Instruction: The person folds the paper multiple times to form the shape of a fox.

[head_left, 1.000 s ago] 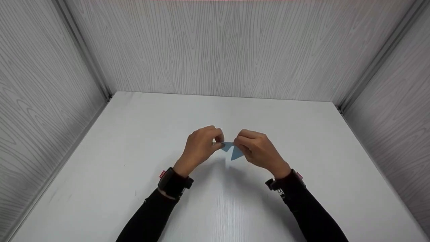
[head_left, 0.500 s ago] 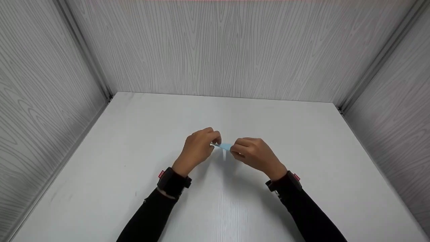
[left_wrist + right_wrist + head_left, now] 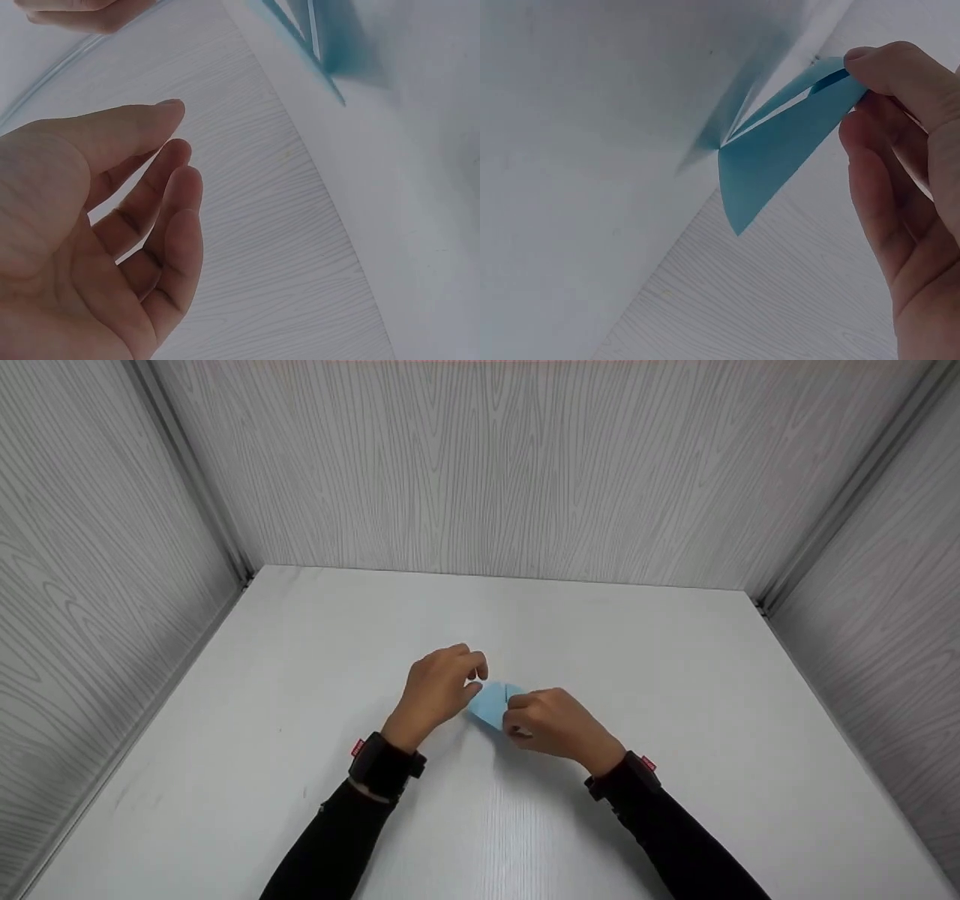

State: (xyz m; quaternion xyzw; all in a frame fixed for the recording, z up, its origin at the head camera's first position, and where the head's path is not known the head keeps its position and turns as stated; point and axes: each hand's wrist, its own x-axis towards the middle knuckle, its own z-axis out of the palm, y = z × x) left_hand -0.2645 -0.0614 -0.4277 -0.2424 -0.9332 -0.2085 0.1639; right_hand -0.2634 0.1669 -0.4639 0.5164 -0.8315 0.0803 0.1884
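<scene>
A folded piece of light blue paper (image 3: pixel 489 705) is between the two hands, just above the white table. My right hand (image 3: pixel 559 727) pinches it at one end between thumb and index finger; the right wrist view shows its folded layers (image 3: pixel 772 150) standing apart, with a pointed corner hanging down. My left hand (image 3: pixel 439 686) is beside the paper's other end. In the left wrist view, the left thumb and fingers (image 3: pixel 184 202) are loosely bent with a gap between them, and nothing is held there.
The white tabletop (image 3: pixel 337 630) spreads around the hands. Grey wood-grain panels stand at the back (image 3: pixel 480 472), the left (image 3: pixel 90 510) and the right (image 3: pixel 885 547). Black wrist-worn devices sit on both wrists.
The paper has turned from nearly edge-on to showing a broad face. My left fingers have let go of it. My right hand has moved left and toward me with the paper.
</scene>
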